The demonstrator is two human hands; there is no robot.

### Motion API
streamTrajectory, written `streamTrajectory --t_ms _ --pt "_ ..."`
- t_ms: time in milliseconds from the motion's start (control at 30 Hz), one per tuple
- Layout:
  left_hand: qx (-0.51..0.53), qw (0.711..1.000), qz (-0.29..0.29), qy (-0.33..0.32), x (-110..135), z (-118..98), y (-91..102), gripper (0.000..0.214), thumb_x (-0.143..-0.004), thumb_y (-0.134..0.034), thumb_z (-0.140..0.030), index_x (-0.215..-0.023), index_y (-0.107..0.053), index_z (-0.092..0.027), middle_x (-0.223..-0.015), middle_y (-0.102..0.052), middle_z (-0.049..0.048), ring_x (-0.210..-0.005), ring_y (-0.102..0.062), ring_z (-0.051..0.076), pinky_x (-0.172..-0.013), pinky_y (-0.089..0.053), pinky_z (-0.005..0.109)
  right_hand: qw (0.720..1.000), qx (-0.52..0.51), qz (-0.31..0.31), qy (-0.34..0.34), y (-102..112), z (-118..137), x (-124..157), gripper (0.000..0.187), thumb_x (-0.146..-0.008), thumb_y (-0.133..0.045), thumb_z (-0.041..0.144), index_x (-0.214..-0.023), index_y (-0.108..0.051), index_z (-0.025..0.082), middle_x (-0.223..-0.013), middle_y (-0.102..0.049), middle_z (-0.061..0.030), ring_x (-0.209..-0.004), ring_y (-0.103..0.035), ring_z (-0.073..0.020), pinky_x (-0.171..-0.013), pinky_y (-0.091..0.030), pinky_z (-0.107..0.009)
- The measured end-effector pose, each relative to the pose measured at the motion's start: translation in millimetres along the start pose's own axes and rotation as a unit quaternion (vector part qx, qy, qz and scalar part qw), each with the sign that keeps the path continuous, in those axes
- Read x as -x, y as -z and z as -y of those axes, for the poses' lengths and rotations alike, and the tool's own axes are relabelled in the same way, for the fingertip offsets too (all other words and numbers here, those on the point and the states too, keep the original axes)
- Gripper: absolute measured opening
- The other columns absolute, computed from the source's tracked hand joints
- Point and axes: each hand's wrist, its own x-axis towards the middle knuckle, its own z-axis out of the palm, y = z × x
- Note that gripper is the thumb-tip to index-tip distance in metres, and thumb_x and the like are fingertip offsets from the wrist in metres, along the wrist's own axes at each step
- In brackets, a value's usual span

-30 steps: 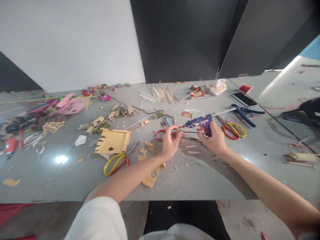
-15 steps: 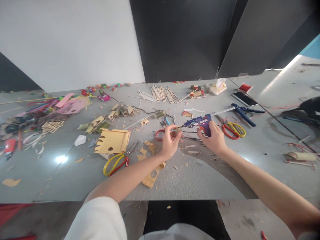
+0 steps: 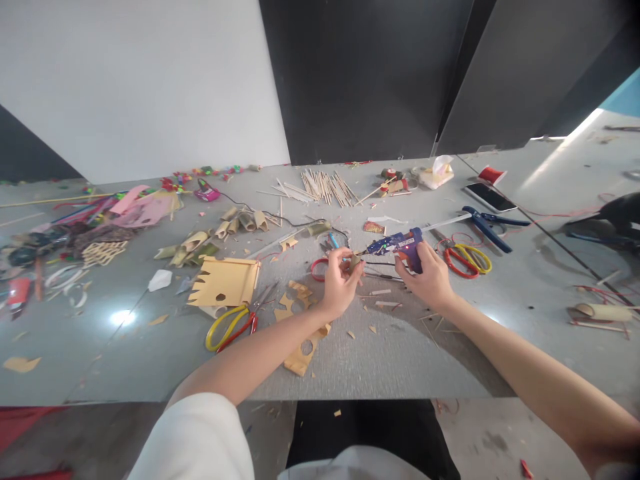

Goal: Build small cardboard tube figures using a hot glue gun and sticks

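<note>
My right hand (image 3: 429, 277) is wrapped round the handle of a blue-purple glue gun (image 3: 387, 245), with a long pale glue stick (image 3: 447, 222) poking out of its back. The gun's nozzle points left and meets, or nearly meets, a small greenish bamboo piece (image 3: 355, 261). That piece is pinched between the fingers of my left hand (image 3: 341, 283), which hide much of it. Below the gun runs a black cord (image 3: 379, 264). Close behind my left hand lie red-handled pliers (image 3: 319, 269) and a blue pen-like tool (image 3: 333, 240).
Left of my forearm lie yellow-and-red scissors (image 3: 227, 330) and a notched yellow board (image 3: 224, 283). Cut bamboo pieces (image 3: 193, 245) and thin sticks (image 3: 327, 188) are further back. To the right are more scissors (image 3: 467, 261), blue-handled cutters (image 3: 487, 228), a phone (image 3: 489, 197) and red thread (image 3: 492, 175).
The bamboo piece in my left hand is tilted slightly more upright and shows more of itself. Both hands and the glue gun stay almost where they were.
</note>
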Motion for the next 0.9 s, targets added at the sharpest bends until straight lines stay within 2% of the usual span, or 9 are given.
streamTrajectory --t_ms 667,900 --pt "-0.021 1.0 -0.005 -0.012 -0.6 -0.2 0.3 0.041 -0.099 -0.077 -0.044 -0.125 -0.051 -0.026 -0.111 -0.058 0.0031 -0.072 -0.067 0.008 -0.05 -0.053 0.016 1.0 -0.002 0.007 -0.001 2.2 2.7 -1.9 0.029 -0.1 -0.064 0.038 -0.086 -0.041 0.027 -0.079 -0.053 -0.0005 -0.068 -0.05 -0.0176 -0.065 -0.044 -0.032" --pt "-0.022 1.0 -0.007 -0.01 0.0 2.3 0.8 0.042 -0.098 -0.077 -0.044 -0.126 -0.051 -0.027 -0.117 -0.057 0.0049 -0.072 -0.066 0.008 -0.05 -0.053 0.016 1.0 -0.008 0.005 0.006 2.7 2.6 -2.4 0.027 -0.099 -0.064 0.034 -0.086 -0.042 0.027 -0.079 -0.054 -0.0002 -0.067 -0.05 -0.0171 -0.064 -0.043 -0.032"
